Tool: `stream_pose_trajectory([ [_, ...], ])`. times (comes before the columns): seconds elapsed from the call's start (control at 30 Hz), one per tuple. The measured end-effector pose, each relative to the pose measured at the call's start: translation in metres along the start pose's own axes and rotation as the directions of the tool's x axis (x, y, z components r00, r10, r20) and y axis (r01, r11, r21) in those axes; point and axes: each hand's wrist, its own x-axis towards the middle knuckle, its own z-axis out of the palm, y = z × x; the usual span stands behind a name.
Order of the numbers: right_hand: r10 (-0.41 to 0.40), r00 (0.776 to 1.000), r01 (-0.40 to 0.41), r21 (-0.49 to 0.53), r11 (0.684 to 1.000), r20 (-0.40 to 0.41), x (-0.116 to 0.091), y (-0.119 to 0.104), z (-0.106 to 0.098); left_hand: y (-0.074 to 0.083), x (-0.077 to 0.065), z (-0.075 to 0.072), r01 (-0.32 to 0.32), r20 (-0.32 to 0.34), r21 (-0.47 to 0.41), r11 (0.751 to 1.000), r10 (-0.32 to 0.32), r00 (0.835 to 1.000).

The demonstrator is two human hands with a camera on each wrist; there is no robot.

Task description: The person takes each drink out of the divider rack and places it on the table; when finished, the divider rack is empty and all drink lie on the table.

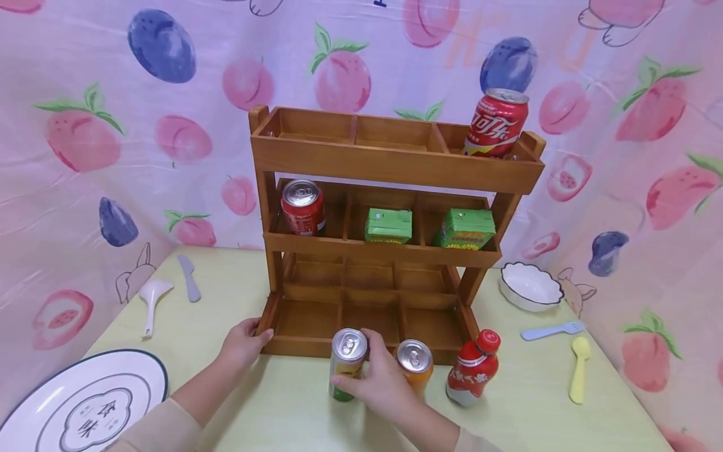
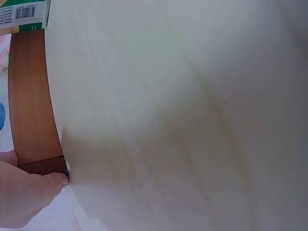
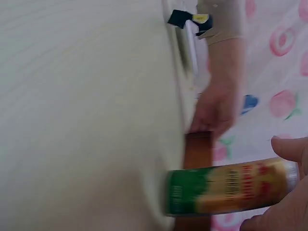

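Observation:
My left hand (image 1: 245, 342) grips the lower left front corner of a three-tier wooden rack (image 1: 395, 166); in the left wrist view its thumb presses against the corner of the wood (image 2: 33, 106). A slim green and gold drink can (image 1: 348, 364) stands upright before the bottom tier, with my right hand (image 1: 384, 380) curled around its right side. The right wrist view shows the can (image 3: 231, 188) between thumb and fingers. Just right of that hand is an orange can (image 1: 415, 361), partly hidden by it. A red bottle (image 1: 474, 367) with a red cap stands farther right.
A red cola can (image 1: 497, 122) sits on the top tier, right. The middle tier holds another red can (image 1: 303, 207) and two green cartons (image 1: 388, 226). Left lie a plate (image 1: 141, 370), ladle (image 1: 151, 301) and knife (image 1: 189, 279); right, a bowl (image 1: 531, 287), fork (image 1: 550, 331) and yellow spoon (image 1: 578, 370).

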Motion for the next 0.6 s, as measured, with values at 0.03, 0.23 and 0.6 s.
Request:
stream_pose_trajectory([
  [0.03,-0.012,1.000,0.012,0.010,1.000,0.000,-0.003,-0.006,-0.007,0.000,0.000,0.000,0.000,0.001,0.002,1.000,0.000,1.000],
  [0.23,-0.185,0.975,0.189,0.024,0.982,-0.125,-0.017,-0.053,-0.091,0.000,0.001,0.003,-0.007,0.026,-0.024,1.000,0.007,1.000],
  [0.6,-0.247,0.901,0.171,-0.231,0.958,-0.357,0.046,-0.040,-0.228,-0.001,-0.001,0.000,-0.031,0.026,0.024,0.999,0.031,0.999],
])
